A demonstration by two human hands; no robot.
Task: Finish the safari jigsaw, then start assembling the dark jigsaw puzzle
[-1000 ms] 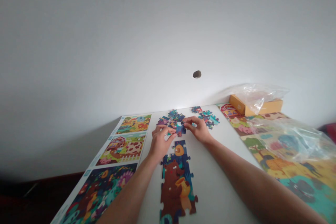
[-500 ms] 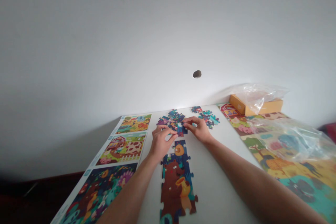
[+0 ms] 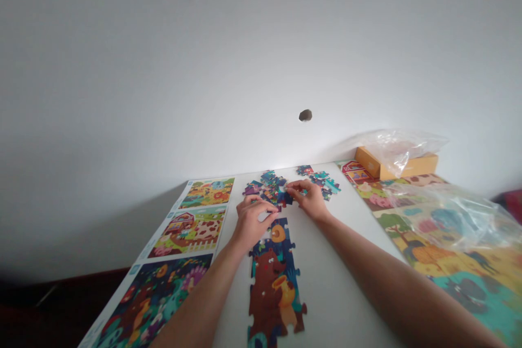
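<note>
A partly joined jigsaw strip [image 3: 267, 288], showing a brown bear with a yellow horn, lies on the white table. Just past its far end, my left hand [image 3: 253, 223] pinches a jigsaw piece [image 3: 279, 209] between thumb and forefinger, much of it hidden by the fingers. My right hand [image 3: 308, 198] is closed at the fingertips on a dark blue jigsaw piece [image 3: 289, 198], near a heap of loose pieces [image 3: 269, 180]. Another group of loose pieces [image 3: 328, 185] lies behind the right hand.
A sheet with three printed pictures [image 3: 199, 228] runs along the left edge. On the right lie a joined animal puzzle [image 3: 428, 250], a clear plastic bag [image 3: 460, 223] and a yellow box [image 3: 411, 166] with more plastic on it. The wall [image 3: 244, 92] stands behind the table.
The fingertips have shifted slightly; the piece at my right fingers has turned and now shows darker. The joined bear strip stays where it was.
</note>
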